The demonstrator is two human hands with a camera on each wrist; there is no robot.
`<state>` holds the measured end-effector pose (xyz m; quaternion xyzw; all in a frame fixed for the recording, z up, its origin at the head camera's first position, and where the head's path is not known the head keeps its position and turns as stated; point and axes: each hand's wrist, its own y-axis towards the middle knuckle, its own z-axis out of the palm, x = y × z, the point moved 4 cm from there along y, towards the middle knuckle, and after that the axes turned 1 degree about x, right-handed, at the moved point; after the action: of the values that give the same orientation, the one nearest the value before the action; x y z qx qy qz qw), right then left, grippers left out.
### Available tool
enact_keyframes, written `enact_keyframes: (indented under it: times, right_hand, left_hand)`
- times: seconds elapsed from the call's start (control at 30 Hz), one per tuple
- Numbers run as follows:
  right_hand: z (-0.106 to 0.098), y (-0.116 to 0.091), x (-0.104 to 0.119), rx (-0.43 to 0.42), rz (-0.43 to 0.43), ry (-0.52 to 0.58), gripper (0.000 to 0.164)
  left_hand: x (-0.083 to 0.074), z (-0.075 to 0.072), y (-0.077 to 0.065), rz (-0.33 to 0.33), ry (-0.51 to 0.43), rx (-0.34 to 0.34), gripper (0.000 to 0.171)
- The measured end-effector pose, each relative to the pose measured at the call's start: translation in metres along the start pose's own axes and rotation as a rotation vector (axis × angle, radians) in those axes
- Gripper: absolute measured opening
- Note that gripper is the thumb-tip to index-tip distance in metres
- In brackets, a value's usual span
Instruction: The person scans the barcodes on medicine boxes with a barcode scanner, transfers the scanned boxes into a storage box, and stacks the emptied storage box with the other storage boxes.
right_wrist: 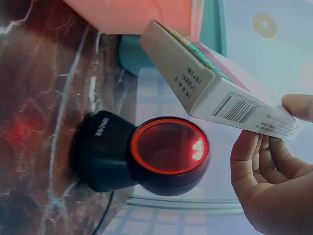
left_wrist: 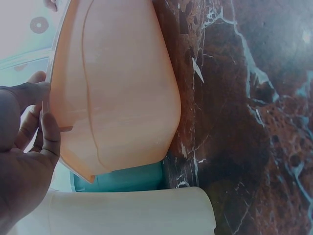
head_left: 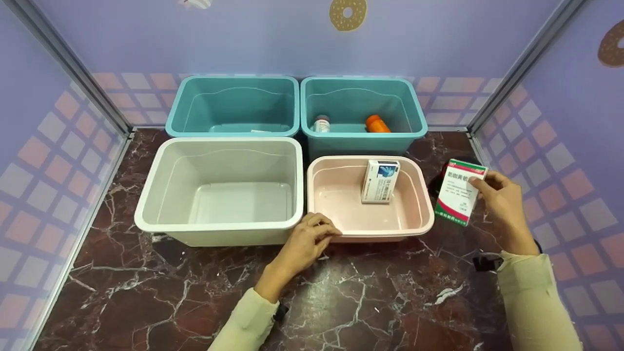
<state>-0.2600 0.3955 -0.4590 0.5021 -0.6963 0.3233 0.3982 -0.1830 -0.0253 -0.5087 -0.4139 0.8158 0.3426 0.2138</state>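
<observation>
My right hand pinches a green, white and red medicine box by its edge, thumb on the printed face. In the right wrist view the barcode on the box's side shows, close above a black barcode scanner with a lit red ring. The scanner is mostly hidden behind the box in the head view. My left hand holds the near-left rim of the pink bin, thumb and fingers on either side of the rim. Inside that bin a white medicine box leans against the far wall.
Left of the pink bin stands a white bin. Two blue bins stand behind: the left one has something white at its bottom, the right one holds a white bottle and an orange bottle. Patterned walls enclose the marbled table.
</observation>
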Motion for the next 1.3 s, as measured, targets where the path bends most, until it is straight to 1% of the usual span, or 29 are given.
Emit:
enact_keyframes:
  times: [0.03,0.13,0.27,0.4,0.47,0.63,0.7,0.93,1.13,1.2,1.3]
  right_hand:
    - [0.000,-0.001,0.003,-0.006,-0.011,0.011,0.012]
    - [0.001,-0.002,0.011,-0.027,-0.036,0.106,0.011]
    - [0.001,-0.001,0.021,-0.057,-0.058,0.197,0.012]
    - [0.002,0.000,0.029,-0.061,-0.078,0.228,0.013]
    - [0.002,0.001,0.034,-0.065,-0.098,0.220,0.013]
    - [0.003,0.004,0.044,-0.075,-0.125,0.129,0.012]
    - [0.005,0.006,0.047,-0.071,-0.129,0.112,0.011]
    - [0.017,0.010,0.059,-0.030,-0.163,0.196,0.011]
    - [0.031,0.011,0.071,-0.015,-0.204,0.093,0.012]
    - [0.036,0.012,0.076,-0.011,-0.224,0.082,0.012]
    - [0.042,0.013,0.083,0.000,-0.261,0.109,0.012]
  left_hand:
    - [0.000,0.000,0.000,-0.001,0.001,0.001,0.017]
    - [0.000,0.001,0.000,0.003,0.003,0.000,0.017]
    - [0.001,0.002,0.000,0.005,0.001,0.000,0.017]
    - [0.000,0.001,0.000,0.008,0.001,0.000,0.017]
    - [0.000,0.000,0.001,0.014,0.003,0.000,0.018]
    - [-0.001,0.000,0.001,0.023,0.011,0.003,0.018]
    - [0.000,0.000,0.001,0.024,0.011,0.003,0.018]
    - [0.000,-0.001,0.000,0.015,0.001,-0.005,0.018]
    - [0.000,0.000,0.000,0.013,0.000,-0.002,0.017]
    - [0.000,0.000,0.000,0.011,0.001,-0.002,0.017]
    - [0.000,0.000,0.000,0.011,0.001,-0.001,0.017]
